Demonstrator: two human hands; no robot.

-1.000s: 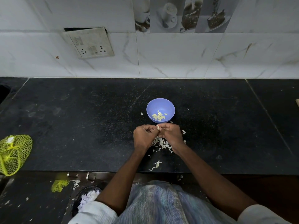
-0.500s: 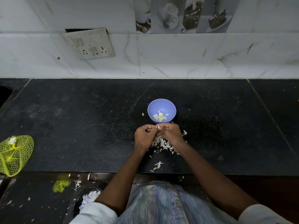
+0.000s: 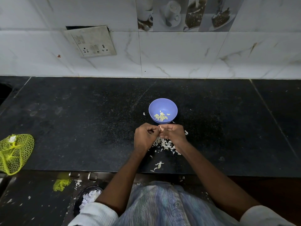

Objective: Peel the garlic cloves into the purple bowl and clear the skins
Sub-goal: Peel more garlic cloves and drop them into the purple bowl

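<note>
1. Nearest the person, loose skins (image 3: 158, 165) lie on the counter edge (image 3: 65, 128) behind the wrists, and a thicker heap of skins (image 3: 164, 144) sits directly under and between the 2 hands. Across the last 1 second this heap looks unchanged.
2. The left hand (image 3: 144, 137) and right hand (image 3: 173, 133) meet fingertip to fingertip just above that heap, both with fingers curled in tight. They pinch 1 garlic clove (image 3: 160, 127) between them, and they hold the same pose as 0.5 seconds ago, so the peel is probably still in progress, with no clove dropped yet.
3. Only a pale tip of the clove shows. It seems to point away from the person toward the bowl, long axis running near to far, though most of it is hidden.
4. Just beyond the fingertips stands the purple bowl (image 3: 162, 103), holding a small cluster of peeled cloves (image 3: 161, 117).
5. Judged from this, the peeling is partway along, and clearing the skins is not begun.
</note>
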